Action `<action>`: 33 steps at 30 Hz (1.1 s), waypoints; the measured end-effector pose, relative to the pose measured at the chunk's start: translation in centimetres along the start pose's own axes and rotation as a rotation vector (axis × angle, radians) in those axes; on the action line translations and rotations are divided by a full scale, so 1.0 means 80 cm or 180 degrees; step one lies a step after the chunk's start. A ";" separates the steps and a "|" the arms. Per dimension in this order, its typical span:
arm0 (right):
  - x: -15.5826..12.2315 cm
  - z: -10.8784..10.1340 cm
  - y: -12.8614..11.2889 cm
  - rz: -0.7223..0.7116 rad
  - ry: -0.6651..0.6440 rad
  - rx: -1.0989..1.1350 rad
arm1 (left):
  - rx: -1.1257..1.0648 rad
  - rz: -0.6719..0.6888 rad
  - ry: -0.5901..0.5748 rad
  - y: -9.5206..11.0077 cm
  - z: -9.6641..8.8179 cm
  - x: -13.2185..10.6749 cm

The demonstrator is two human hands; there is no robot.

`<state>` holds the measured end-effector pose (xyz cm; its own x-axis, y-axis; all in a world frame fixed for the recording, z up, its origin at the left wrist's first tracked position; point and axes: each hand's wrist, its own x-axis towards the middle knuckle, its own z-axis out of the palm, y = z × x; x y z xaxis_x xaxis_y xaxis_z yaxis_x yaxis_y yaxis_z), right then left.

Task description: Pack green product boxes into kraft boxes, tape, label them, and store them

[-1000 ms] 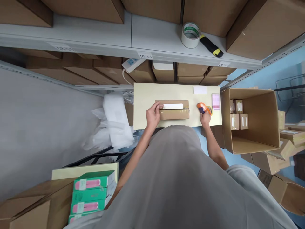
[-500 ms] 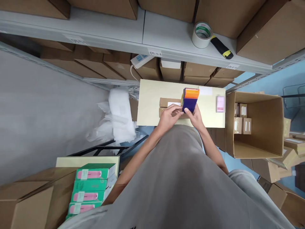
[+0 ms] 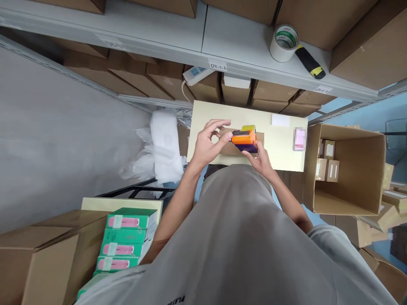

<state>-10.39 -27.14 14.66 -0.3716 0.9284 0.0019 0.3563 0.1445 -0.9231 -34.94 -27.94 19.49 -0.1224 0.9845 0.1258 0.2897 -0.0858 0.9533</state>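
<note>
My right hand (image 3: 261,160) is closed around a tape dispenser (image 3: 244,140) with an orange top and a dark purple body. The dispenser is tipped over on the table, and its yellowish tape roll (image 3: 249,128) shows behind it. Beneath it lies a small brown cardboard box (image 3: 227,148), partly covered by the dispenser and my hands. My left hand (image 3: 208,142) is just left of the dispenser, thumb and fingers apart in a C shape. Its thumb tip is at the dispenser's front end; whether it touches I cannot tell.
On the pale yellow table (image 3: 267,163) are a white paper (image 3: 280,120) and a pink, blurred item (image 3: 299,139). An open carton (image 3: 352,169) stands at right. Above, a shelf (image 3: 238,42) holds a tape roll (image 3: 284,43) and a black-yellow cutter (image 3: 310,62). Green boxes (image 3: 124,235) stack lower left.
The dispenser has turned from standing upright to lying tilted, orange end towards the left. My left hand has moved up and left off the box, its fingers spreading. The view has shifted slightly.
</note>
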 end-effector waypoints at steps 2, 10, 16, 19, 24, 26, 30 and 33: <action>-0.004 -0.007 -0.003 -0.0133 -0.0095 -0.0125 | 0.0054 0.0122 -0.0259 0.011 -0.013 0.008; -0.015 -0.034 -0.003 -0.0778 0.0014 -0.0821 | 0.0193 0.0617 -0.0669 0.056 -0.037 0.004; -0.017 -0.045 -0.012 -0.1180 0.0091 -0.0955 | 0.0772 0.0953 -0.0542 0.089 -0.043 -0.013; -0.016 -0.043 -0.015 -0.1084 0.0087 -0.0933 | 0.1036 0.1069 -0.0504 0.089 -0.042 -0.017; -0.018 -0.036 -0.017 -0.0951 0.0040 -0.0920 | 0.1176 0.1127 -0.0533 0.080 -0.043 -0.018; -0.019 -0.035 -0.018 -0.0964 0.0013 -0.0916 | 0.1184 0.1094 -0.0529 0.081 -0.045 -0.019; -0.023 -0.038 -0.020 -0.1004 -0.0044 -0.0985 | 0.1156 0.1092 -0.0478 0.092 -0.050 -0.019; -0.026 -0.041 -0.021 -0.1063 -0.0108 -0.0983 | 0.1113 0.1148 -0.0481 0.099 -0.053 -0.018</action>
<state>-7.38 -28.18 17.51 -0.5357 0.8025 0.2627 0.4491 0.5342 -0.7162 -36.53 -30.70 28.01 0.1746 0.9151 0.3635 0.5910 -0.3927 0.7047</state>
